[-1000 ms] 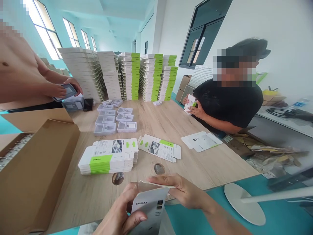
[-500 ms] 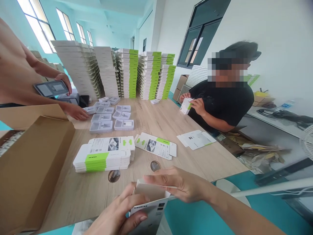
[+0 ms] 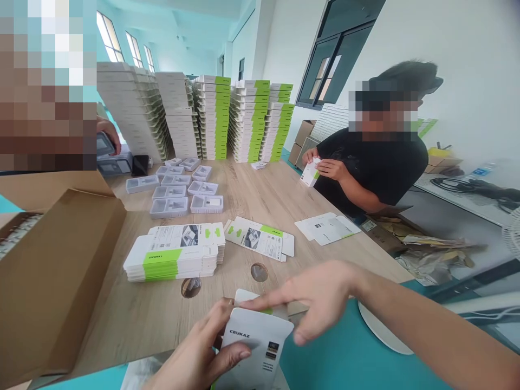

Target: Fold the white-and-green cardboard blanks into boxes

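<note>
My left hand (image 3: 195, 341) grips a white CEUKAZ box (image 3: 258, 346) low in view, with the thumb across its front. My right hand (image 3: 312, 298) reaches over from the right, fingers spread, the fingertips lying on the box's top flap (image 3: 247, 298). Just beyond them, on the wooden table (image 3: 260, 200), lies a stack of flat white-and-green cartons (image 3: 174, 253). A single flattened carton (image 3: 258, 238) rests to its right, and several grey plastic trays (image 3: 168, 207) sit further off.
A brown cardboard carton (image 3: 52, 271) stands open at the left. Tall stacks of boxes (image 3: 215, 119) line the far table end. A co-worker (image 3: 374, 162) across the table holds a white box (image 3: 311, 173). Another person's hand (image 3: 108, 135) is at the far left.
My right hand has lifted off the flap's edge and spread its fingers, moving slightly up and right. The box now stands more closed, its front face turned up toward me.
</note>
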The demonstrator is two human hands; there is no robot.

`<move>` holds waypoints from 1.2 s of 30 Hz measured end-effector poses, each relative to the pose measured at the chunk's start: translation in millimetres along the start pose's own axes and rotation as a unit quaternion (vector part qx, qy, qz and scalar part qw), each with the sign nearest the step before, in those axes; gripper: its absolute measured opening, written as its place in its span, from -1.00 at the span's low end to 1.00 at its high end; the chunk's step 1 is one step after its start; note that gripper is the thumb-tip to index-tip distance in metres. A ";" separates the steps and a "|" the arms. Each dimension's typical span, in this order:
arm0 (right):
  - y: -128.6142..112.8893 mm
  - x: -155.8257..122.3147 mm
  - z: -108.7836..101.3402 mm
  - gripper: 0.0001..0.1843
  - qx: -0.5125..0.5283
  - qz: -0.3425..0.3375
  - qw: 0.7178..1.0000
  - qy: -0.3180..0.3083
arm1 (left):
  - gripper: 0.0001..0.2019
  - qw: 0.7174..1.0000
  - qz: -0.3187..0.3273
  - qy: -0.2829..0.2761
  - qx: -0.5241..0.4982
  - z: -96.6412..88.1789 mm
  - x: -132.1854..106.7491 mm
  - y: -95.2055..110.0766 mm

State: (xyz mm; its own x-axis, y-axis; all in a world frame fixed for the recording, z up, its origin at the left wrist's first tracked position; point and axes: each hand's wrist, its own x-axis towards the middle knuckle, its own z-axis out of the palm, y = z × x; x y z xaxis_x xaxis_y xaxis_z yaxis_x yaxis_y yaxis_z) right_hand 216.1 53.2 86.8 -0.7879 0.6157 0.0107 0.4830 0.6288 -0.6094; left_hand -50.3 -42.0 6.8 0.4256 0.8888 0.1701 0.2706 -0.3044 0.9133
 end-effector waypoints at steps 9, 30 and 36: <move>-19.7 37.4 -14.6 -0.74 0.062 0.060 0.975 -0.204 | -0.75 1.000 -0.004 0.015 0.015 0.4 1.9 5.9; -24.0 44.5 6.4 -0.90 0.189 0.127 0.964 -0.139 | -0.82 0.985 0.027 0.169 -0.002 9.2 -18.6 -30.5; -23.7 34.5 20.9 -0.87 0.288 0.170 0.937 -0.098 | -0.65 0.992 -0.073 0.106 0.005 1.4 -18.6 -22.0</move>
State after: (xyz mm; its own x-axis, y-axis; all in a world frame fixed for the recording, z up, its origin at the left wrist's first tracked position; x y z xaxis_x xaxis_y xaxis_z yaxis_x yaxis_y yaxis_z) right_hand 169.5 49.6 85.1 -0.7087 0.5990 -0.3728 0.4765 0.0166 -0.8790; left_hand -63.0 -52.3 -17.0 0.1895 0.9756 0.1110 0.3243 -0.1689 0.9308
